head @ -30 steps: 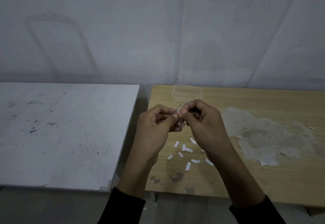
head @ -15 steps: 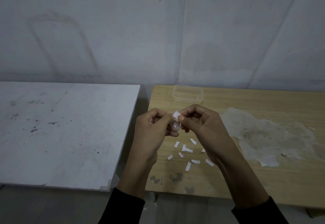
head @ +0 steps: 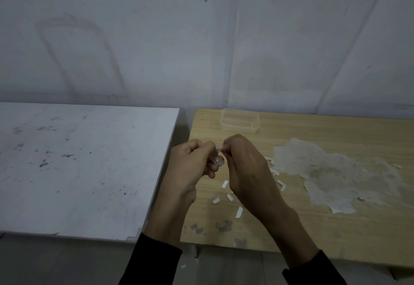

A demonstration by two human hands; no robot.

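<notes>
Small white paper strip [head: 218,149], thin and flat, is pinched at each end by the left hand [head: 192,163] and right hand [head: 244,168] above a pale wooden table [head: 313,228] — mostly hidden, apparently running left to right. Similar curled white slips [head: 239,212] lie scattered below. Behind stands a clear rectangular plastic tub [head: 239,130] — contents indiscernible.

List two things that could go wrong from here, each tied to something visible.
The white piece, pinched between left hand and right hand, may slip and vanish among the loose strips.
The hands work near the edge of the wooden table; pieces may drop to the floor, like one scrap there.
</notes>
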